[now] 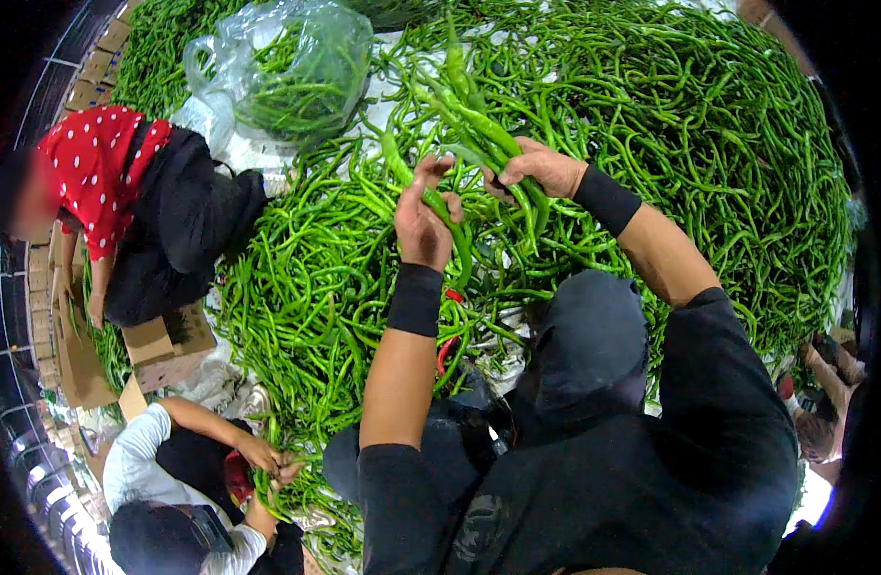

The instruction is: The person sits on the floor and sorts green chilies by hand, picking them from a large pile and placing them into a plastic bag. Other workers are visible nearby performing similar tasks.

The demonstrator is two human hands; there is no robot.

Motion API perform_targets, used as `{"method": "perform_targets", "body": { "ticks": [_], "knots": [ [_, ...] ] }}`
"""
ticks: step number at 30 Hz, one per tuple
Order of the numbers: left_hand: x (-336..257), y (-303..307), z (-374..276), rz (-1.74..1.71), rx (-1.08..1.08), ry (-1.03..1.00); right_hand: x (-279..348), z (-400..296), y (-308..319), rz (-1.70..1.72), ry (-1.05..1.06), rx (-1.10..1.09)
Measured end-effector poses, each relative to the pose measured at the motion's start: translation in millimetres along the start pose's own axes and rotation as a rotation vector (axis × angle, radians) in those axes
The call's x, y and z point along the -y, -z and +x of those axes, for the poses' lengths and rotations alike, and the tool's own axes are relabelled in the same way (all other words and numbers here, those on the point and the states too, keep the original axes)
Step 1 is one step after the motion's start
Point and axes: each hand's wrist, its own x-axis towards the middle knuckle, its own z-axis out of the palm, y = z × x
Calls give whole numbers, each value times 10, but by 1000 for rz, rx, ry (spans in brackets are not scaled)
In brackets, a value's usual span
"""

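Note:
Long green chili peppers lie in a thick spread (pixel 304 280) before me, with a much larger heap (pixel 728 136) to the right. My right hand (pixel 537 171) grips a small bunch of long green peppers (pixel 476 122), their ends pointing up and left. In my left hand (pixel 427 215) is a single long green pepper (pixel 451 228), lying between thumb and fingers. Both hands are raised over the pile, a short gap apart. Below my left hand, a red pepper (pixel 446 353) shows among the green ones. Black wristbands cover both my wrists.
A clear plastic bag (pixel 304 79) of green peppers stands at the upper left. A person in a red dotted top (pixel 99 165) bends over an open cardboard box (pixel 171 345). At lower left another person (pixel 167 496) handles peppers. White sheeting (pixel 383 93) shows beneath the peppers.

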Motion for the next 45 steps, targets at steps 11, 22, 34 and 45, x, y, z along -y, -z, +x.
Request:
{"method": "perform_targets", "body": {
  "ticks": [11, 22, 34, 45],
  "knots": [
    [53, 19, 43, 89, 6, 1, -550, 35, -378, 633, -185, 370],
    [155, 190, 11, 270, -138, 10, -329, -15, -367, 298, 100, -128],
    [265, 167, 93, 519, -314, -265, -486, -31, -442, -28, 92, -340],
    [149, 27, 79, 432, -276, -22, -615, 55, -431, 374, -136, -244]
  ]
}}
